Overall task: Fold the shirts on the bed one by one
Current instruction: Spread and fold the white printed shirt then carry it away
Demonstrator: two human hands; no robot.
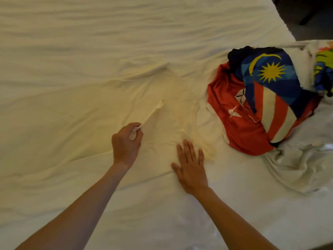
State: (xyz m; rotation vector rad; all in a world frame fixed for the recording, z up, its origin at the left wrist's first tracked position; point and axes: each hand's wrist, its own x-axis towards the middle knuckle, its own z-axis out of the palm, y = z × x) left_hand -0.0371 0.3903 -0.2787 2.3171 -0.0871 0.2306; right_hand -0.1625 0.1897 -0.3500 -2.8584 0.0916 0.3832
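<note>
- White bed sheet (pixel 72 42) formed the working surface.
- Right hand (pixel 191 167) lay flat, fingers straight, pressing the cream shirt (pixel 173 109) apparently to anchor it.
- Left hand (pixel 126 141) pinched a raised fold of that shirt, wrist bent, apparently to draw it over.
- Unfolded shirt pile (pixel 261 101) waited farther right.

Bed (pixel 90 42); cream shirt (pixel 162 98); shirt pile (pixel 252 105)

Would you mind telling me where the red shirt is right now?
In the head view, the red shirt lies bunched at the right of the bed, under a flag-print shirt, beyond the right hand.
</note>
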